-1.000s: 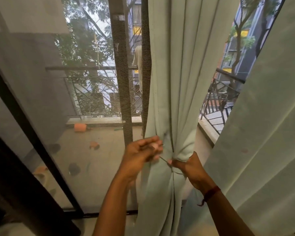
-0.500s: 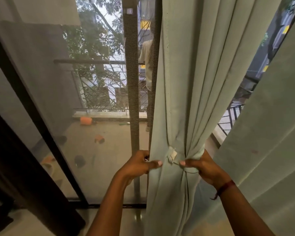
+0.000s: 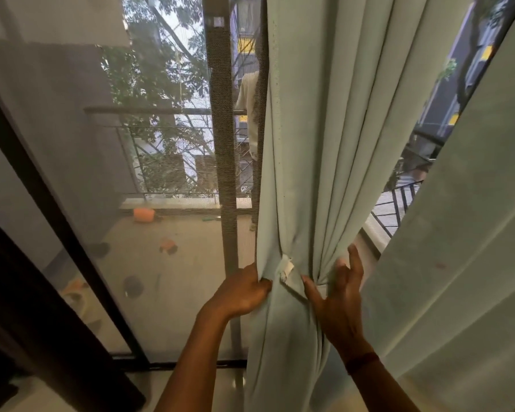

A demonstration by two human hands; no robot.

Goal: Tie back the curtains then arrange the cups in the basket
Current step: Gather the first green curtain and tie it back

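On curtain (image 3: pixel 324 144): left hand (image 3: pixel 241 292), right hand (image 3: pixel 339 301)

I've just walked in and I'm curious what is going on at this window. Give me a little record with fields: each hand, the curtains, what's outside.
left hand: grips the left edge of the curtain
right hand: fingers spread, touching the folds at the cinch
curtain state: pale green, bunched to a narrow waist, with a white tag there
second curtain: hangs loose on the right
outside: balcony railing; orange object on the balcony floor
cups and basket: not in view
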